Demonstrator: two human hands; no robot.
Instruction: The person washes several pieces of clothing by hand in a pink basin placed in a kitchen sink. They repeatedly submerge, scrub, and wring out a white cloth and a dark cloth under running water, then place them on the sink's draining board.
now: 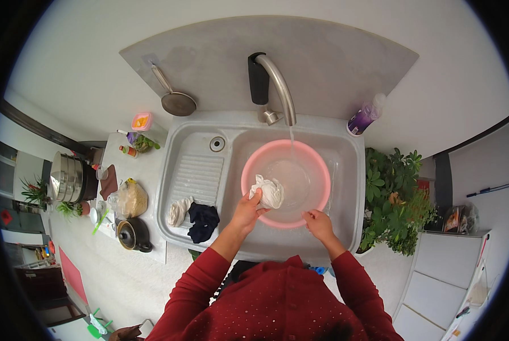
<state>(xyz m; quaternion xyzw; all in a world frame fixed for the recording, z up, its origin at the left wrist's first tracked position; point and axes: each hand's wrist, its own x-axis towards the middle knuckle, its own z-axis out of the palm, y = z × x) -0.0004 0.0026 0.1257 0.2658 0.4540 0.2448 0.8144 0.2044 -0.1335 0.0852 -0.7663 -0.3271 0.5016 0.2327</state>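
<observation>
My left hand (250, 209) grips a bunched white cloth (272, 193) over the left part of a pink plastic basin (326, 187). The basin stands in the right bowl of a grey sink (254, 241). A thin stream of water runs from the curved metal faucet (282, 85) into the basin, which holds water. My right hand (318, 223) is at the basin's lower right rim, fingers curled; whether anything is between them cannot be told. On the ribbed drainboard (198, 177) at the left lie a crumpled whitish cloth (180, 212) and a dark navy cloth (203, 222).
A purple bottle (362, 117) stands at the sink's back right corner. Green potted plants (391, 200) are right of the sink. A small pan (178, 103) hangs at the back left. The left counter holds a dark lidded pot (134, 234) and a bag of grain-like food (133, 200).
</observation>
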